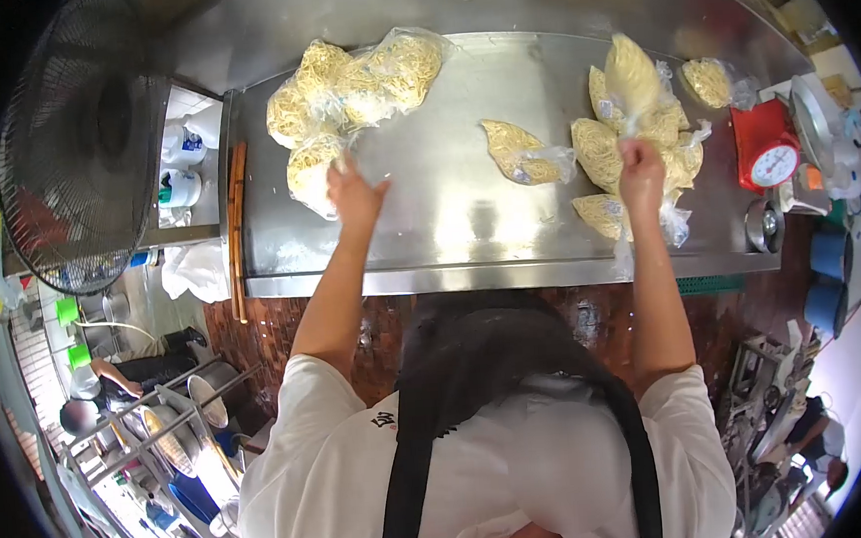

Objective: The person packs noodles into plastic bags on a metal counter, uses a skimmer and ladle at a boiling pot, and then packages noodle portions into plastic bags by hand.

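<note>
My right hand is closed round the twisted neck of a clear plastic bag of yellow noodles, which extends away from me above a pile of similar bags. My left hand has its thumb spread out and its fingertips right at the edge of another noodle bag. Beyond that one, several more noodle bags lie clustered at the back left of the steel table. A single noodle bag rests between the two groups, its plastic end pointing right.
A red dial scale stands at the table's right end, with a metal bowl nearer me. One noodle bag lies beside the scale. Long wooden sticks line the left edge, near a large fan. Other people are in the background on both sides.
</note>
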Tool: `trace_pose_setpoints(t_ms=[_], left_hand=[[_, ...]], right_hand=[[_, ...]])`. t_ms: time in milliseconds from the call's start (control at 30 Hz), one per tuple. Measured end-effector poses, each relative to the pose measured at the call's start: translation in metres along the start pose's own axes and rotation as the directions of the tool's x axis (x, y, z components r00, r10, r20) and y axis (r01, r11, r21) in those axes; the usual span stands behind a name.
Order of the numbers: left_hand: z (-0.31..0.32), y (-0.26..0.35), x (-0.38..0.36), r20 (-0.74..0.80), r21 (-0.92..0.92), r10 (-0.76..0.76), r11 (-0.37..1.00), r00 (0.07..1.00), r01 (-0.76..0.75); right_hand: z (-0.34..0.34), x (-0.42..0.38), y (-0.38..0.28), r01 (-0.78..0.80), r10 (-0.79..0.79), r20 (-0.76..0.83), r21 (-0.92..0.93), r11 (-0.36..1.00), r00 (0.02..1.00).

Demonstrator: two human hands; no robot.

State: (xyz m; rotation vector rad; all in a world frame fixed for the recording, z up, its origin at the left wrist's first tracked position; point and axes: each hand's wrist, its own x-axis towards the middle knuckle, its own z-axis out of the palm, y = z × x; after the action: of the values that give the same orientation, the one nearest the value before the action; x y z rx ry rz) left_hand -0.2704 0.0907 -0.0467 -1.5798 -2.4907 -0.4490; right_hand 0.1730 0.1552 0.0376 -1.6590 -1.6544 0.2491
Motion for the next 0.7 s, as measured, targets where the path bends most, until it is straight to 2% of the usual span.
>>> trace_pose_setpoints(t_ms=[67, 100, 167, 200, 233, 267, 300, 333, 367, 400, 433, 500, 533, 567, 600, 667, 700], left_hand=[[0.007, -0.055, 0.005, 0.101, 0.161, -0.079, 0.985, 0.992, 0.062], [0.017, -0.084, 0.015, 0.127, 0.013, -0.003, 1.000, 0.992, 0.001], [0.037, -0.126, 0.030, 0.154, -0.289, 0.157, 0.951, 0.975, -0.107], [0.024, -0.120, 0.038, 0.158, -0.405, 0.160, 0.910, 0.974, -0.083], [-0.010, -0.099, 0.048, 0.166, -0.511, 0.161, 0.858, 0.973, -0.055], [-0.041, -0.078, 0.057, 0.172, -0.610, 0.165, 0.792, 0.971, -0.027], [-0.059, -0.063, 0.065, 0.101, -0.692, 0.150, 0.721, 0.984, -0.039], [-0.076, -0.053, 0.069, 0.184, -0.766, 0.257, 0.642, 0.949, -0.025], [-0.093, -0.046, 0.071, 0.252, -0.831, 0.367, 0.556, 0.895, 0.006], [-0.108, -0.039, 0.074, 0.296, -0.885, 0.479, 0.464, 0.826, 0.049], [-0.125, -0.033, 0.075, 0.391, -0.889, 0.529, 0.429, 0.753, 0.160], [-0.151, -0.027, 0.075, 0.539, -0.842, 0.630, 0.385, 0.560, 0.377], [-0.142, -0.033, 0.072, 0.482, -0.876, 0.630, 0.361, 0.609, 0.320], [-0.121, -0.043, 0.066, 0.417, -0.907, 0.628, 0.335, 0.657, 0.256], [-0.097, -0.049, 0.057, 0.351, -0.932, 0.626, 0.308, 0.697, 0.193], [-0.032, -0.047, 0.018, 0.197, -0.915, 0.641, 0.392, 0.742, -0.096], [-0.022, -0.036, 0.008, 0.102, -0.881, 0.674, 0.403, 0.732, -0.248]], right_hand=[[0.033, -0.042, 0.010, -0.045, 0.045, 0.018, 0.018, 0.999, 0.999], [0.043, -0.063, -0.006, -0.067, 0.066, 0.008, 0.017, 0.998, 0.998], [0.060, -0.096, -0.074, -0.064, 0.048, 0.191, 0.079, 0.995, 0.980], [0.085, -0.116, -0.101, -0.152, 0.092, 0.256, 0.222, 0.963, 0.962], [0.100, -0.125, -0.124, -0.032, -0.073, 0.366, 0.272, 0.962, 0.928], [0.120, -0.131, -0.144, 0.005, -0.168, 0.452, 0.339, 0.941, 0.876], [0.142, -0.134, -0.169, -0.010, -0.172, 0.545, 0.316, 0.949, 0.820], [0.160, -0.131, -0.197, 0.010, -0.174, 0.615, 0.260, 0.965, 0.769], [0.180, -0.129, -0.222, 0.073, -0.192, 0.603, 0.216, 0.974, 0.774], [0.200, -0.128, -0.236, 0.185, -0.292, 0.508, 0.252, 0.950, 0.810], [0.202, -0.119, -0.259, 0.192, -0.304, 0.478, 0.269, 0.944, 0.824], [0.211, -0.100, -0.257, 0.084, -0.233, 0.480, 0.312, 0.946, 0.846], [0.214, -0.093, -0.253, 0.030, -0.197, 0.481, 0.334, 0.942, 0.854], [0.228, -0.102, -0.222, 0.087, -0.155, 0.420, 0.176, 0.980, 0.894], [0.228, -0.102, -0.201, 0.081, -0.142, 0.512, 0.140, 0.987, 0.847], [0.220, -0.105, -0.173, 0.077, -0.098, 0.690, 0.061, 0.995, 0.717], [0.183, -0.091, -0.207, 0.027, -0.069, 0.745, 0.069, 0.997, 0.664]])
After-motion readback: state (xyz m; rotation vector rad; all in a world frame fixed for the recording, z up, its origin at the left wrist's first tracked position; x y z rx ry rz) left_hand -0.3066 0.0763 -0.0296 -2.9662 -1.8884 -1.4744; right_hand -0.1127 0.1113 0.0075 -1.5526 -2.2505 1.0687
